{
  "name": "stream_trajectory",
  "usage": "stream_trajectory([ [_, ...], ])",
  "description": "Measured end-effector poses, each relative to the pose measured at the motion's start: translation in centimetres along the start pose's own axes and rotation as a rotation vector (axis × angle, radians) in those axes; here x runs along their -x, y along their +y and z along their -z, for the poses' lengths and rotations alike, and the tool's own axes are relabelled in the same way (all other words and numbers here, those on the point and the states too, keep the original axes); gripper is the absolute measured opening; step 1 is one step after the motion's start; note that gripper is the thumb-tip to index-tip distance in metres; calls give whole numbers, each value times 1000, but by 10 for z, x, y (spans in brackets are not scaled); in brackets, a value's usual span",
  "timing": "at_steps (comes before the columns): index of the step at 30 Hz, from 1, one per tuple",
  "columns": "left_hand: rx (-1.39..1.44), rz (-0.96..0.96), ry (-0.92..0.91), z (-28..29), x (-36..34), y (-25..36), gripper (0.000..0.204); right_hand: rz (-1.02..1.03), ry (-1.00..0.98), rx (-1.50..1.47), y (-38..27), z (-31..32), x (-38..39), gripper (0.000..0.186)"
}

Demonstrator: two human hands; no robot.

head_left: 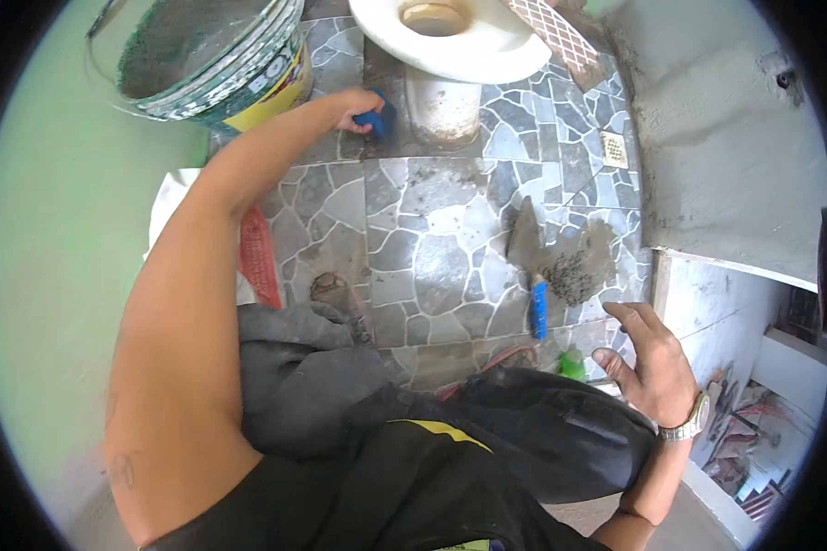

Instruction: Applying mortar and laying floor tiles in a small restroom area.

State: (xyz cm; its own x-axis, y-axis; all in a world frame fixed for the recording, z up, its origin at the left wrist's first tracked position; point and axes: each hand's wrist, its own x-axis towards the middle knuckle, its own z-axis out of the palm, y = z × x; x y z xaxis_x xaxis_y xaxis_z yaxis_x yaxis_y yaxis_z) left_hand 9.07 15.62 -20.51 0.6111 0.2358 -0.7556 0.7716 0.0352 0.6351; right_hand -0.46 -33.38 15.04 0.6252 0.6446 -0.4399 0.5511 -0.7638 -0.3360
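Blue sponge or cloth (375, 119), blurred enough that I can't tell which, sits in the left hand (356, 112), out at the end of my outstretched left arm. Those fingers are closed around it, low over the stone-patterned floor tiles (326, 197). Just to its right stands the toilet pedestal (443, 108), with a narrow gap showing between them; the toilet bowl (515, 50) spreads above and beyond. I read the piece's long axis as running roughly away from the body, alongside the pedestal, though the grip and blur hide much of it. Left is clearly the nearer arm, since the right hand (648, 358) is well apart, back by the knee. It is loosely open, fingers bent and thumb apart, holding nothing that I can see.

Between the hands, nearer the right, a pointed trowel (538, 308) lies flat, blue handle toward the body and blade pointing away, beside a grey mortar smear (579, 266). Left of the left hand stands a green bucket (220, 101), stained around its rim.
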Motion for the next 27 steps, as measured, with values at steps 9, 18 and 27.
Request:
stream_trajectory([
  [9, 356, -375, 86, 48, -103, 68, 62, -92, -4, -150, 37, 7, -3, 52],
  [18, -116, -66, -65, 5, -14, -16, 36, -146, -159, -304, 69, -8, -17, 56],
  [27, -769, -853, 634, 53, -32, 82, 45, -22, -133, -183, 41, -9, -22, 47],
])
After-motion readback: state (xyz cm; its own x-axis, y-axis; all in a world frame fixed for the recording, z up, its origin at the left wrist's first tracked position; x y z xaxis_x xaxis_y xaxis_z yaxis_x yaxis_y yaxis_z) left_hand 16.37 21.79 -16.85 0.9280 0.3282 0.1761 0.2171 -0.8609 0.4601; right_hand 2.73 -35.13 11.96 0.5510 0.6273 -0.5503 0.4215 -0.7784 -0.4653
